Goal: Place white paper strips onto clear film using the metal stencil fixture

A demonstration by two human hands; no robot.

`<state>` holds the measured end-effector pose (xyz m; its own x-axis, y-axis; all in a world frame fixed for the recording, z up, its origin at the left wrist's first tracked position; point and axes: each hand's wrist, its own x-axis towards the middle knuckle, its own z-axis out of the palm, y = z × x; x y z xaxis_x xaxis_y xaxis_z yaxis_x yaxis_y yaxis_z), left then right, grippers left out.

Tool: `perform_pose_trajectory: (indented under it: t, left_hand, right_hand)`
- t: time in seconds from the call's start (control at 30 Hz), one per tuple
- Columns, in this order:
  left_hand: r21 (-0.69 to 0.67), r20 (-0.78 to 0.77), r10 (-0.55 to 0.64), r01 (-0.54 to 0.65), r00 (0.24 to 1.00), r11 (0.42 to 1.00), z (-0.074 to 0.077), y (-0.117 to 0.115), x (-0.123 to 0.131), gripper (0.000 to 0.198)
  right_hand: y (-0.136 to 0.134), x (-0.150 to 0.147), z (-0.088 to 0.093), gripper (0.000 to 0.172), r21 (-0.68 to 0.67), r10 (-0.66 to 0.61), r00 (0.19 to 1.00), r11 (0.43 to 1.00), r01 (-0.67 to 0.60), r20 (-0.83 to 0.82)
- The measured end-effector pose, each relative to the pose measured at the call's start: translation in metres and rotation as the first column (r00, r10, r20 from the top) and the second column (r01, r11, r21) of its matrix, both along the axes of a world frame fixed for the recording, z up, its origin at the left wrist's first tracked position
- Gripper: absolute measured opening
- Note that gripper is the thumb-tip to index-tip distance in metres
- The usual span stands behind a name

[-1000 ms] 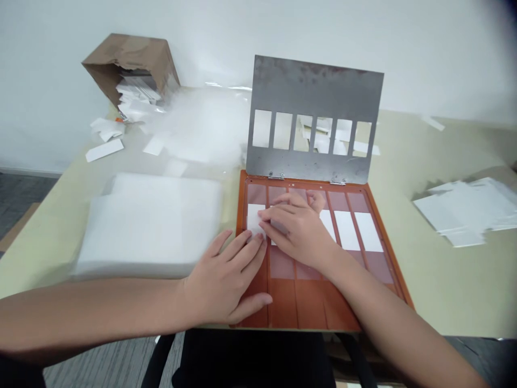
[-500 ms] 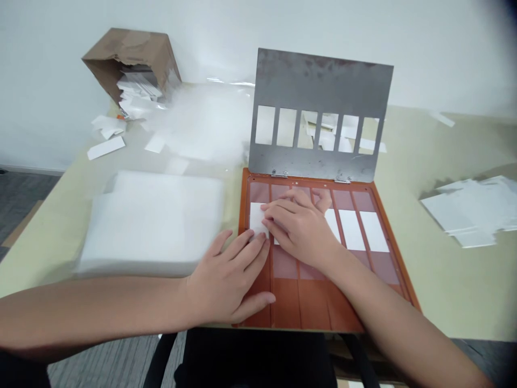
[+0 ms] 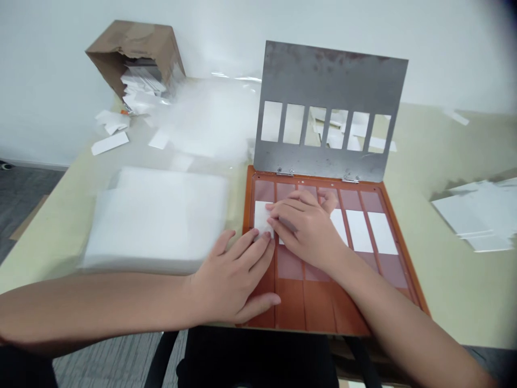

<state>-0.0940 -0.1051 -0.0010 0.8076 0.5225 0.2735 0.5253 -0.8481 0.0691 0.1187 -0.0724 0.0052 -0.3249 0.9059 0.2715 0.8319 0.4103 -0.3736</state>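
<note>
An orange-brown tray [image 3: 307, 302] with long slots lies in front of me, its grey metal lid [image 3: 335, 75] hinged up at the back. White cards rest in the slots over pinkish-clear film. At the leftmost slot, a white card [image 3: 262, 214] lies flat. My left hand [image 3: 238, 277] is open, palm down, its fingertips on the lower end of that card and its thumb over the tray. My right hand [image 3: 309, 226] reaches across from the right, fingers loosely bent and apart, thumb and index tips touching the card's right edge. It covers the middle slots and part of their cards.
Left of the tray sits a stack of translucent white sheets [image 3: 161, 221]. Behind it are clear plastic film [image 3: 214, 118] and a torn cardboard box [image 3: 149, 37] spilling white strips. A pile of white cards [image 3: 480, 210] lies at the right.
The view has shifted slightly, so tray and lid appear a little farther right. Both hands stay at the leftmost card with almost the same pose; only small finger movement shows.
</note>
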Motion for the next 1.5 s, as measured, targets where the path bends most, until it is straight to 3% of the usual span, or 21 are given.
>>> perform_pose_trajectory:
  t: [0.7, 1.0, 1.2, 1.4, 1.5]
  left_hand:
    - [0.018, 0.016, 0.035, -0.035, 0.999, 0.999, -0.001, -0.003, 0.001, 0.071]
    - [0.043, 0.046, 0.052, -0.054, 0.998, 0.998, -0.003, -0.003, 0.002, 0.071]
    - [0.039, 0.053, 0.047, -0.050, 0.997, 0.998, -0.003, -0.002, 0.002, 0.071]
    - [0.025, 0.056, 0.041, -0.042, 0.998, 0.999, -0.003, -0.002, 0.003, 0.070]
    - [0.031, 0.066, 0.040, -0.042, 0.997, 0.999, -0.003, -0.002, 0.003, 0.071]
  right_hand:
    - [0.002, 0.001, -0.004, 0.009, 0.076, -0.034, 0.999, 0.996, 0.034, -0.006]
    - [0.005, 0.007, -0.005, 0.027, 0.139, -0.072, 0.992, 0.989, 0.058, 0.099]
    - [0.003, 0.007, -0.008, 0.041, 0.030, -0.037, 0.981, 0.999, 0.032, 0.190]
    - [0.004, 0.004, -0.006, 0.035, 0.064, -0.025, 0.992, 0.998, 0.017, 0.121]
    - [0.005, 0.003, -0.009, 0.023, 0.093, 0.006, 1.000, 0.996, -0.008, 0.027]
